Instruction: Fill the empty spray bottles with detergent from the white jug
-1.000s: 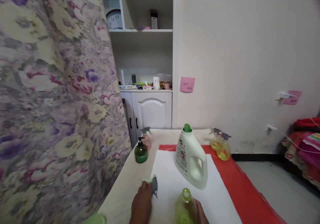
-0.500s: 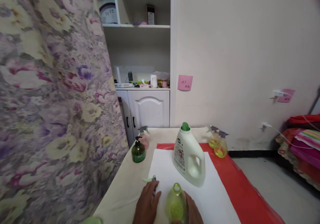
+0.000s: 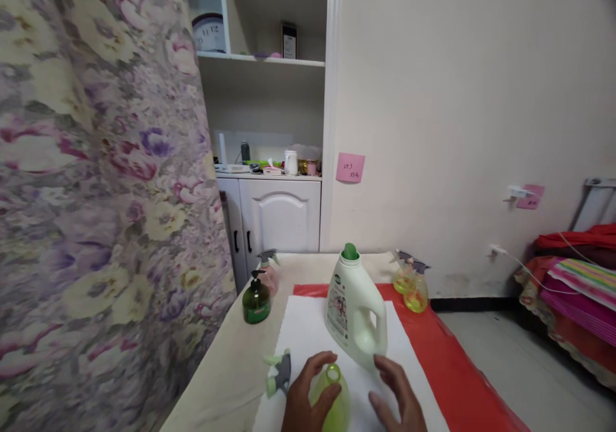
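Note:
A translucent yellow-green spray bottle (image 3: 341,406) without its head stands low in front of me, its round mouth facing up. My left hand (image 3: 310,393) curls its thumb and fingers around the bottle's upper part. To the right, my right hand (image 3: 395,395) holds nothing, its fingers apart and bent near the base of the pale green detergent jug (image 3: 356,310). That jug stands upright, with green showing at its mouth and its handle to the right. Left of my left hand, a grey and light green trigger spray head (image 3: 280,373) lies at the edge of the white sheet (image 3: 301,323).
A dark green pump bottle (image 3: 256,302) and a pink spray bottle (image 3: 268,275) stand at the table's left. Two spray bottles with yellow liquid (image 3: 415,294) stand at the back right on the red cloth (image 3: 433,348). A floral curtain (image 3: 110,201) hangs left.
My left hand has left the trigger spray head and moved right onto the bottle. My right hand has come off the bottle and opened toward the jug. The view has shifted slightly.

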Tool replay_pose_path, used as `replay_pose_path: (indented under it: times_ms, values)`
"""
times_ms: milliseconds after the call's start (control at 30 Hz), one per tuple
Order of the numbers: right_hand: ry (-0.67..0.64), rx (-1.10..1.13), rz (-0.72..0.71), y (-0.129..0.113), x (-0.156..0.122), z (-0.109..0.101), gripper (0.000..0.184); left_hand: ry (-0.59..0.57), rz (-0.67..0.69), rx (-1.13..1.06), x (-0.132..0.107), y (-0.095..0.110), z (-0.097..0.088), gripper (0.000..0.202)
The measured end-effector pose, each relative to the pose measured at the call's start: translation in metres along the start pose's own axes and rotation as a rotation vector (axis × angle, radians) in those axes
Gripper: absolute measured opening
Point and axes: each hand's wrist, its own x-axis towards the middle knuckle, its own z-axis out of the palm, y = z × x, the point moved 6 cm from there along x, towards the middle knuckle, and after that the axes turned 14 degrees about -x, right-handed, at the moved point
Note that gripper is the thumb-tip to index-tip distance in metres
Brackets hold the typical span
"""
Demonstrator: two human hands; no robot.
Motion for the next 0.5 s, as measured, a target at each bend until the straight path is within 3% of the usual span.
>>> replay_pose_path:
  times_ms: [100,200,500]
  values:
    - [0.028,0.057,0.098,-0.008,0.031,-0.027,0.049,-0.008,-0.036,-0.043,0.003,0.001,0.005,0.029]
    - [0.033,0.088,0.172,-0.015,0.06,-0.037,0.052,-0.023,-0.039,-0.038,0.004,0.005,0.008,0.022]
    - [-0.164,0.177,0.115,-0.024,0.117,-0.008,0.039,-0.099,-0.024,-0.064,0.007,0.002,0.008,0.023]
